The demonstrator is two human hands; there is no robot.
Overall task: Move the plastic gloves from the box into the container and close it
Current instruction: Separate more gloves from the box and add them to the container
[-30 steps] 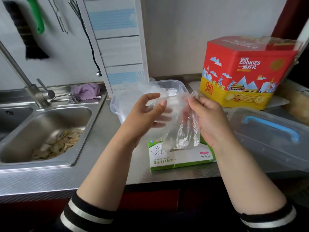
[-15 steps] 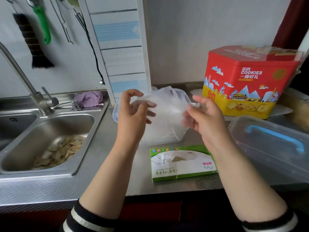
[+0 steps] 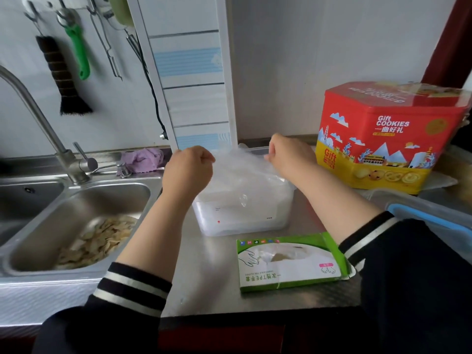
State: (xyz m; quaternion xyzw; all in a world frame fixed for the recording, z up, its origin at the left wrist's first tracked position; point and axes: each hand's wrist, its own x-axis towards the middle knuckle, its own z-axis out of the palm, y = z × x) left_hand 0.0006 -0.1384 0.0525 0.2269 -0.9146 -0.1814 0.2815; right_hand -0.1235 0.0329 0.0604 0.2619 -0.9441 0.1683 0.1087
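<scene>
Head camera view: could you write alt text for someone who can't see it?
Both hands, left and right, press clear plastic gloves into a translucent container on a steel counter. A green glove box lies nearer.

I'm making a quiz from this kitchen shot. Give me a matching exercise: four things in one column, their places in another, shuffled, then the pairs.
Things:
1. glove box
2. cookie tin
3. purple cloth
4. green-handled tool

Places:
A. hanging on the wall above the sink
B. on the ledge behind the sink, by the tap
C. at the counter's near edge, in front of the clear container
D. at the back right of the counter

Pairs: 1-C, 2-D, 3-B, 4-A
</scene>
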